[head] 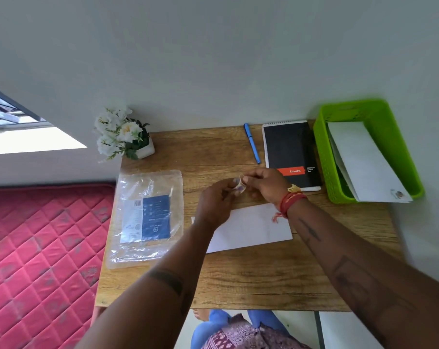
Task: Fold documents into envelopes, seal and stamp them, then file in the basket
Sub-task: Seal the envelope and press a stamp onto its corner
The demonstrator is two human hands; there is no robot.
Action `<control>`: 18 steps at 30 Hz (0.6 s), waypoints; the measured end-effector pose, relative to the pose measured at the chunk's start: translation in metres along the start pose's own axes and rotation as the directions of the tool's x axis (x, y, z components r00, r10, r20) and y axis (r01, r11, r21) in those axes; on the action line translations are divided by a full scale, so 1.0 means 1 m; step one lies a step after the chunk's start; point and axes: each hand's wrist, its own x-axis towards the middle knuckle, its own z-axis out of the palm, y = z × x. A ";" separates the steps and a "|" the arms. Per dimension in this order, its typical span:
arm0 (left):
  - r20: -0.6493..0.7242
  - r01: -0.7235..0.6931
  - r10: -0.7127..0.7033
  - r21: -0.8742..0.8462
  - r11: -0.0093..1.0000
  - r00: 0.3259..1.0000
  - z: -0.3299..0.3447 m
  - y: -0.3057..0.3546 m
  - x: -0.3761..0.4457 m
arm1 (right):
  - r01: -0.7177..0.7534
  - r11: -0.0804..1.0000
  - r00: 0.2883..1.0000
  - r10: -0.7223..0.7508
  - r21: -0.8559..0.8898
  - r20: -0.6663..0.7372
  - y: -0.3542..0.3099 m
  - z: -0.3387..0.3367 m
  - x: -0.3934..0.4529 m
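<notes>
Both hands meet above the surface point(251, 273), left hand point(214, 202) and right hand point(266, 183) pinching a small stamp point(239, 185) between fingertips. Beneath them a white envelope point(251, 229) lies flat, long axis running left to right, slightly tilted. At the right, the green basket point(325, 157) holds filed envelopes point(366, 162). Alongside, a pink mattress point(37, 243).

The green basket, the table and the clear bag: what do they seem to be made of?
Green basket: likely moulded plastic, with perforated walls and a glossy, uniform colour. Table: wood or wood-look laminate, matt, with printed-looking grain. Clear bag: thin plastic film, see-through, crinkled, with bright glints.
</notes>
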 end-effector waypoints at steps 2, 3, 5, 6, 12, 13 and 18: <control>0.010 -0.002 0.002 0.005 1.000 1.000 0.001 0.001 -0.001 | 0.023 1.000 0.999 -0.023 -0.008 -0.040 0.002 -0.001 -0.003; 0.011 -0.009 0.009 0.029 1.000 1.000 0.002 0.001 -0.002 | 0.037 0.999 0.996 -0.037 0.006 -0.078 0.003 -0.001 -0.005; -0.001 -0.037 0.038 0.129 0.991 0.999 0.002 0.003 -0.001 | 0.045 0.997 0.990 -0.035 0.068 -0.140 0.006 -0.005 -0.011; -0.011 -0.059 0.062 0.193 0.980 0.998 0.003 0.004 0.000 | 0.036 0.995 0.987 -0.022 0.088 -0.160 0.007 -0.008 -0.014; 0.038 -0.119 0.116 0.497 0.860 0.993 0.007 0.014 0.003 | 0.019 1.000 0.983 -0.021 -0.014 -0.180 0.030 -0.028 -0.041; 0.035 -0.113 0.110 0.505 0.856 0.993 0.008 0.017 0.003 | 0.015 1.000 0.983 -0.017 -0.012 -0.184 0.033 -0.030 -0.045; -0.154 -0.086 0.177 0.469 0.879 0.972 0.017 0.032 -0.018 | -0.032 0.957 0.969 0.101 0.288 -0.226 0.045 -0.027 -0.062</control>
